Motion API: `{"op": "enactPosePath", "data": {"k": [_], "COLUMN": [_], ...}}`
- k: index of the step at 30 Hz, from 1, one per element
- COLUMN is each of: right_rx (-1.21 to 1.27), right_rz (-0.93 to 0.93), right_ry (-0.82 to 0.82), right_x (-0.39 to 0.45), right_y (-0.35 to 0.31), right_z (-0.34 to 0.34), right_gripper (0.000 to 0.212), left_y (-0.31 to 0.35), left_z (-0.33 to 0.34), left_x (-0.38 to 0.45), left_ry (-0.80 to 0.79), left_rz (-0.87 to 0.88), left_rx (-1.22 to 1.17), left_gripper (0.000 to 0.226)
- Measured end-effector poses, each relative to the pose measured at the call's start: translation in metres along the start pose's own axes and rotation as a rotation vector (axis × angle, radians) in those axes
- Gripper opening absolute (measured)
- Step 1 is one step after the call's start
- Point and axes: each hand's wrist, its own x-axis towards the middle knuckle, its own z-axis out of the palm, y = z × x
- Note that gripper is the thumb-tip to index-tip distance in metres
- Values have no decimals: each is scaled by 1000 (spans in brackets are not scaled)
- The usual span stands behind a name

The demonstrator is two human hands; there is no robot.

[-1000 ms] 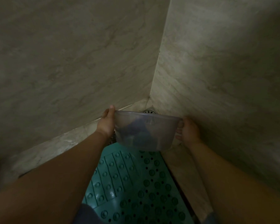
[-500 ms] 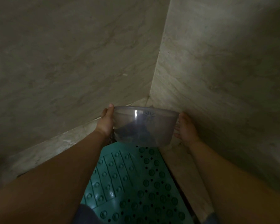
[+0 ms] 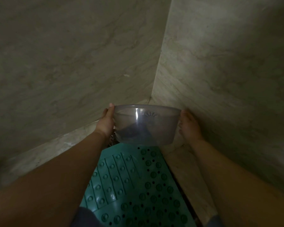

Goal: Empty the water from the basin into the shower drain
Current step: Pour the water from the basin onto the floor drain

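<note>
I hold the basin (image 3: 146, 124) by its two sides, left hand (image 3: 106, 122) and right hand (image 3: 189, 126) both closed on the rim, tipped away toward the wall corner, above the mat (image 3: 134, 185), so water falls there.

Shower corner, dimly lit. Two marble-patterned walls: left wall (image 3: 64, 66) and right wall (image 3: 228, 71), meeting at a vertical seam. Pale stone floor (image 3: 44, 154). Teal rubber mat (image 3: 138, 185), studded and perforated, lying on the floor.
</note>
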Motion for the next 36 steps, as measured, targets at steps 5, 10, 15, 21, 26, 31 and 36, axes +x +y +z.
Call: {"op": "enactPosePath", "data": {"k": [5, 10, 15, 21, 26, 31, 36], "right_rx": [41, -30, -74, -92, -126, -183, -206], "right_rz": [1, -48, -58, -34, -37, -42, -25], "right_ry": [-43, 34, 115, 192, 228, 261, 270], "right_x": [-1, -9, -15, -20, -24, -24, -23], "right_y": [-2, -3, -11, -16, -20, -22, -23], "right_z": [-1, 0, 0, 3, 2, 1, 0], "right_gripper": [45, 68, 72, 67, 66, 61, 63], "left_y": [1, 1, 3, 4, 4, 4, 5], "left_z": [1, 3, 2, 1, 1, 2, 1], "left_x": [1, 0, -5, -5, -3, -4, -4], "left_ry": [23, 39, -3, -57, -86, -88, -90], "left_rz": [-9, 10, 3, 42, 16, -4, -11], "left_rx": [-4, -23, -28, -20, 13, 42, 68], "left_gripper": [61, 51, 66, 65, 63, 67, 73]}}
